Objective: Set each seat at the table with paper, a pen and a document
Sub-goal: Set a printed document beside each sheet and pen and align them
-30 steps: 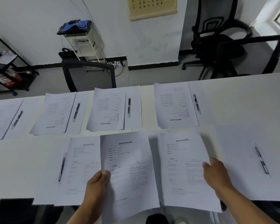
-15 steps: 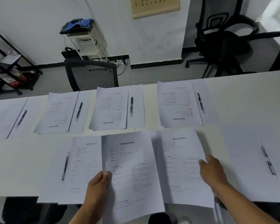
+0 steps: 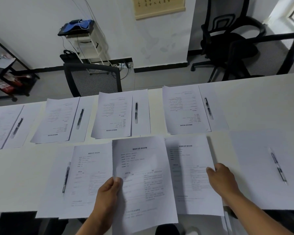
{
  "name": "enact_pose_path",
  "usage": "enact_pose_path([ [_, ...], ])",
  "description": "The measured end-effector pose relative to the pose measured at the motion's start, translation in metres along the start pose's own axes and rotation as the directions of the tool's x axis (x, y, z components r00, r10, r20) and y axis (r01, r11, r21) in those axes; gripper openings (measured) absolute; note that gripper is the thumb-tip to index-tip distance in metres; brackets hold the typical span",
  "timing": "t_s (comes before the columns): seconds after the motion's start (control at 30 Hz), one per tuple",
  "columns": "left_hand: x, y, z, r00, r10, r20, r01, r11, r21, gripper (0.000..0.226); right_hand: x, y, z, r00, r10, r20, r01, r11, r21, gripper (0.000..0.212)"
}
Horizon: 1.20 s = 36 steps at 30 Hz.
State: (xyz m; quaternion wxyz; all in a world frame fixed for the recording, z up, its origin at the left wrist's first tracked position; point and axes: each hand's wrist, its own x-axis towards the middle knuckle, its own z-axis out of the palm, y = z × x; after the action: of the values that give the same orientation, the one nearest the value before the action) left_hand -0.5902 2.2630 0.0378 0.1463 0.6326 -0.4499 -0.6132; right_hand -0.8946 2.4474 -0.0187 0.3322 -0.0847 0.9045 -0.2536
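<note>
My left hand [image 3: 109, 192] grips the lower left edge of a printed document [image 3: 143, 175], lifted above the near edge of the white table [image 3: 15, 175]. My right hand [image 3: 222, 180] pinches the right edge of a second printed document [image 3: 190, 175], which lies low over the table beside the first. To the right lies a blank paper [image 3: 255, 167] with a pen [image 3: 278, 167] on it. To the left a near-side set has a pen [image 3: 65, 177] and a document [image 3: 90, 175] on blank paper. Several paper, pen and document sets line the far side, such as the middle set [image 3: 115, 114].
A mesh-backed chair [image 3: 92, 78] stands behind the far edge, and two black office chairs [image 3: 231, 46] at the back right. A white cart [image 3: 87, 44] with cables and a black shelf rack [image 3: 5, 77] stand along the wall.
Both hands keep hold of their documents. The right-hand document has slid a little left, so its left edge now tucks under the left-hand one. The view has shifted slightly.
</note>
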Motion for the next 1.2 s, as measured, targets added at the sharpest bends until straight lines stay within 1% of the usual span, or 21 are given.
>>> enact_pose_path([
  [0.07,0.0,0.006,0.006,1.0,0.0,0.028,0.0,1.0,0.003,0.029,-0.002,0.002,-0.003,0.999,-0.001,-0.036,0.0,1.0,-0.012,0.027],
  [0.1,-0.001,0.009,0.009,0.999,-0.001,0.042,0.001,1.0,0.0,0.029,-0.004,0.001,-0.005,0.999,-0.005,-0.052,0.003,1.0,-0.029,0.023],
  [0.13,0.0,0.011,0.013,0.999,0.001,0.052,-0.002,1.0,0.003,0.029,-0.007,0.001,-0.007,0.998,-0.012,-0.063,0.01,0.999,-0.043,0.013],
  [0.17,-0.001,0.014,0.016,0.998,0.004,0.064,-0.005,1.0,0.005,0.03,-0.007,0.001,-0.009,0.997,-0.016,-0.07,0.012,0.998,-0.056,0.018],
  [0.2,-0.001,0.017,0.019,0.997,0.01,0.081,-0.011,1.0,0.008,0.031,-0.009,0.001,-0.01,0.997,-0.026,-0.079,0.02,0.997,-0.078,0.033],
  [0.23,-0.001,0.022,0.023,0.995,0.014,0.103,-0.015,1.0,0.008,0.031,-0.014,-0.004,-0.015,0.996,-0.043,-0.083,0.038,0.997,-0.072,0.04],
  [0.27,0.0,0.025,0.027,0.993,0.019,0.12,-0.02,1.0,0.008,0.031,-0.02,-0.009,-0.018,0.995,-0.066,-0.078,0.063,0.997,-0.037,0.039],
  [0.3,0.0,0.029,0.032,0.99,0.025,0.142,-0.025,1.0,-0.001,0.031,-0.028,-0.016,-0.024,0.993,-0.098,-0.059,0.099,0.995,0.003,0.033],
  [0.37,0.002,0.037,0.043,0.983,0.035,0.178,-0.031,0.999,-0.029,0.031,-0.042,-0.029,-0.027,0.986,-0.163,0.025,0.161,0.984,0.082,0.018],
  [0.4,0.003,0.04,0.049,0.98,0.04,0.196,-0.032,0.999,-0.044,0.031,-0.049,-0.037,-0.03,0.98,-0.188,0.067,0.18,0.978,0.109,0.017],
  [0.47,0.003,0.048,0.062,0.969,0.047,0.242,-0.033,0.998,-0.059,0.033,-0.057,-0.047,-0.033,0.973,-0.205,0.111,0.186,0.969,0.161,0.024],
  [0.53,0.0,0.056,0.073,0.958,0.063,0.281,-0.046,0.997,-0.066,0.032,-0.061,-0.054,-0.038,0.969,-0.23,0.093,0.207,0.956,0.206,0.039],
  [0.57,-0.004,0.061,0.078,0.952,0.077,0.297,-0.059,0.996,-0.07,0.032,-0.063,-0.056,-0.043,0.969,-0.239,0.067,0.219,0.95,0.223,0.044],
  [0.77,-0.014,0.08,0.105,0.937,0.181,0.3,-0.164,0.983,-0.082,0.029,-0.06,-0.054,-0.079,0.973,-0.229,-0.029,0.228,0.928,0.294,0.047],
  [0.9,-0.023,0.088,0.132,0.922,0.229,0.311,-0.22,0.973,-0.063,0.033,-0.057,-0.044,-0.109,0.963,-0.255,-0.093,0.271,0.913,0.304,0.047],
  [1.03,-0.037,0.091,0.163,0.92,0.258,0.296,-0.254,0.966,-0.055,0.035,-0.049,-0.024,-0.137,0.959,-0.267,-0.096,0.283,0.903,0.324,0.043],
  [1.13,-0.064,0.086,0.198,0.912,0.286,0.293,-0.295,0.955,-0.014,0.035,-0.04,0.001,-0.172,0.952,-0.289,-0.097,0.305,0.893,0.33,0.04],
  [1.2,-0.086,0.083,0.222,0.915,0.289,0.283,-0.301,0.953,0.001,0.033,-0.035,0.019,-0.198,0.95,-0.299,-0.091,0.312,0.889,0.335,0.041],
])
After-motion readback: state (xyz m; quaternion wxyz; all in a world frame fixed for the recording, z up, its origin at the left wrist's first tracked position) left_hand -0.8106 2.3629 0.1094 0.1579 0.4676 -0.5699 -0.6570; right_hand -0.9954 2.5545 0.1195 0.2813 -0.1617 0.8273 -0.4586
